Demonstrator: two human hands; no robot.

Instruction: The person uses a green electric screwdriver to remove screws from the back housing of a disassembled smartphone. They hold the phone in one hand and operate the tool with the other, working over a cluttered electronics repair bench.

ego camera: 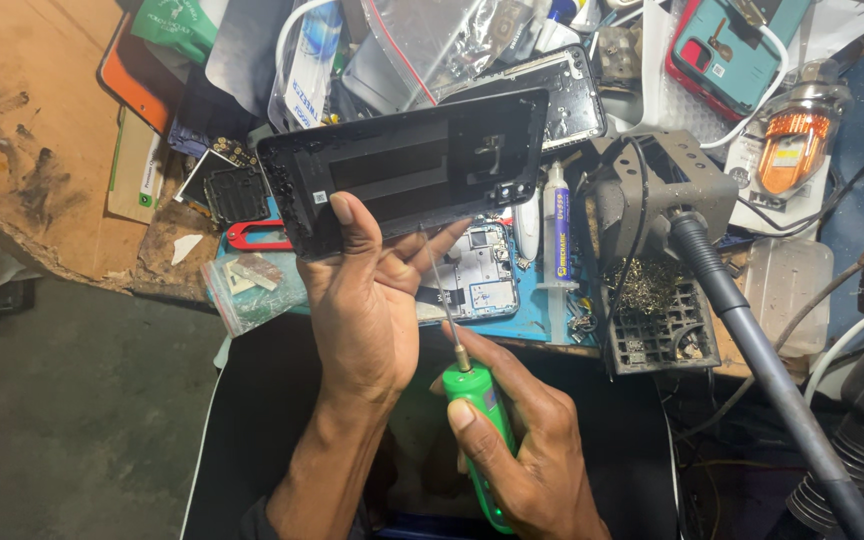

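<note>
My left hand (367,300) holds up a black phone back cover (407,165), inner side toward me, thumb pressed on its lower left edge. My right hand (522,440) grips a green screwdriver (482,420) whose thin shaft (439,295) points up toward my left fingers and the cover's lower edge. Behind my fingers an opened phone body (487,275) with its circuit board showing lies on a blue mat (542,315).
A white syringe tube (559,225) lies right of the phone. A grey soldering stand (652,200) with a thick hose (762,350) sits at right. Red-handled tweezers (252,236), a small parts bag (252,285), phone cases and cables crowd the bench.
</note>
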